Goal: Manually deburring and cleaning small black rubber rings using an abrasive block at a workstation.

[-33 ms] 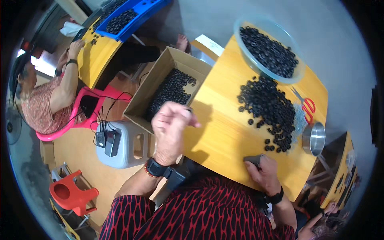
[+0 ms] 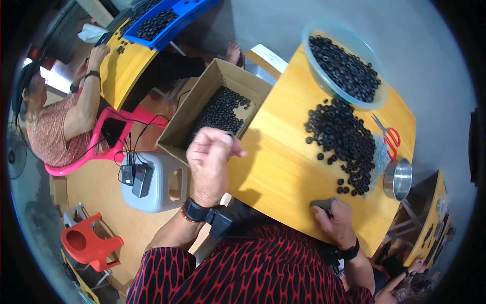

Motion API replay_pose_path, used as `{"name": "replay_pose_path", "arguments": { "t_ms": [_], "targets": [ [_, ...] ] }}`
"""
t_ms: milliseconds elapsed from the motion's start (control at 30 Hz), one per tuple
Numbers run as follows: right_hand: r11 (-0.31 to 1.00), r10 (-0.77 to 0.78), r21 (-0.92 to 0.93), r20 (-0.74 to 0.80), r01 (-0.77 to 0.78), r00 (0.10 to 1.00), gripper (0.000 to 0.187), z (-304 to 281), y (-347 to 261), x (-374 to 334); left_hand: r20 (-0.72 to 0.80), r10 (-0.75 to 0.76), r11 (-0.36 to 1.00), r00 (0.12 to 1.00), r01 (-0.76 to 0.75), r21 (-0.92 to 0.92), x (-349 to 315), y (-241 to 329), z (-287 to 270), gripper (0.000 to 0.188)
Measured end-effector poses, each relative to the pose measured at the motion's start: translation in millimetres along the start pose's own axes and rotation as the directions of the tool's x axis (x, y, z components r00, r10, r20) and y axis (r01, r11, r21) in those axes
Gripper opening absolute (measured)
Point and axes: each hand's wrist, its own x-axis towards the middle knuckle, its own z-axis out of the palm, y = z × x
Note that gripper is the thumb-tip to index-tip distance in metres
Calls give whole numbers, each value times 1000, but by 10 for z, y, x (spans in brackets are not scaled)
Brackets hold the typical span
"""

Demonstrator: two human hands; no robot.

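My left hand (image 2: 210, 164) is raised beside the near edge of the yellow table, over the side of a cardboard box (image 2: 172, 112). Its thumb and fingers are pinched together, with a small black ring (image 2: 230, 135) just showing at the tips. On the table near its front edge rests my right hand (image 2: 338, 223), closed on a dark grey object (image 2: 322, 204) whose kind I cannot make out. Ahead of that hand lies a loose pile of black rings (image 2: 340, 134). Many similar small black pieces (image 2: 223, 114) lie inside the box.
A clear bowl (image 2: 375, 104) of black rings stands at the table's far end. Red-handled scissors (image 2: 392, 139), bluish scraps (image 2: 379, 157) and a metal cup (image 2: 398, 180) are at the right. Left are a grey stool (image 2: 152, 195) with adapters and a person (image 2: 71, 121) at another table.
My left hand has shifted slightly left, toward the box, still pinched. My right hand keeps its grip. The whole view has moved a little.
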Motion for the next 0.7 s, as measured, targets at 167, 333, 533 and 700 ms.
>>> {"name": "replay_pose_path", "arguments": {
  "t_ms": [167, 333, 533, 700],
  "targets": [
    [990, 134, 29, 15, -135, 991, 6, 39, -133, 112, -284, -64, 994, 957, 38, -98, 168, -116, -570, 13],
    [974, 228, 4, 2, -228, 974, 5, 13, -168, 122, -334, -297, 941, 895, 215, -259, 442, -161, -916, 17],
    [954, 294, -75, 48, -290, 955, 5, -10, -316, 121, -291, -361, 907, 886, 261, -331, 939, -142, -1450, 17],
    [905, 426, 3, 23, -426, 905, 5, 48, -352, 93, -429, -243, 958, 870, 147, -245, 1300, -39, -1865, 17]
  ]
}}
